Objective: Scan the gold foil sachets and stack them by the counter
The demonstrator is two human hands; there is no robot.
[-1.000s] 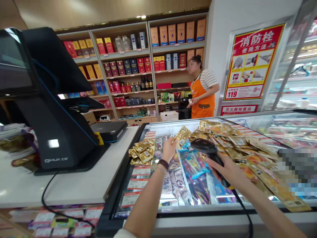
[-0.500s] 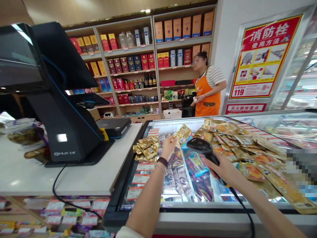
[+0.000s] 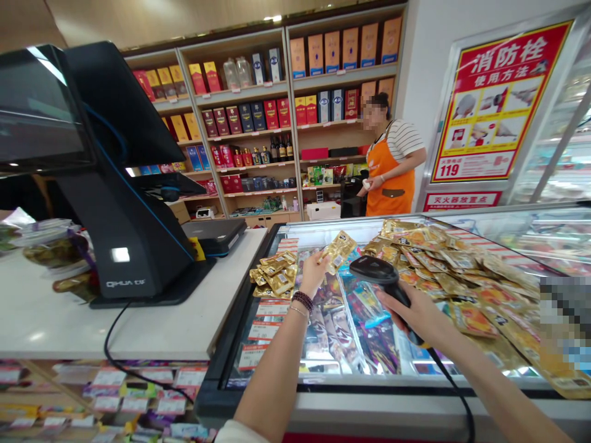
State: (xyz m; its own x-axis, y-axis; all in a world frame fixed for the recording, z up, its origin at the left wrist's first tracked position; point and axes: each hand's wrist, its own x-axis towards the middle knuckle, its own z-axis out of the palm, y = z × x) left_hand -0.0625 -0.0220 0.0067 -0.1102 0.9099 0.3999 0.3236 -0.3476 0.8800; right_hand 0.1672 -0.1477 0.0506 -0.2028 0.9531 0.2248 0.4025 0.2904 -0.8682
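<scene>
My left hand (image 3: 314,272) is closed on the near end of a gold snack packet (image 3: 342,250), held above the glass top of a freezer. In my right hand (image 3: 418,311) is a black barcode scanner (image 3: 379,271), its head pointing left toward the packet, a small gap between them. A cord runs down from the scanner's handle. Left of my left hand lies a small pile of gold packets (image 3: 277,274) on the glass. A much larger heap of gold packets (image 3: 455,271) spreads over the glass to the right, partly behind my right hand.
On the left, a white counter (image 3: 184,332) carries a black checkout terminal (image 3: 133,240) and jars (image 3: 53,249). The chest freezer's dark frame (image 3: 217,375) borders it. A person in an orange apron (image 3: 390,181) stands behind, before shelves of boxes. A red fire-hydrant poster (image 3: 501,104) hangs right.
Both hands keep nearly the same pose, with the packet and scanner still held. The whole view has shifted very slightly.
</scene>
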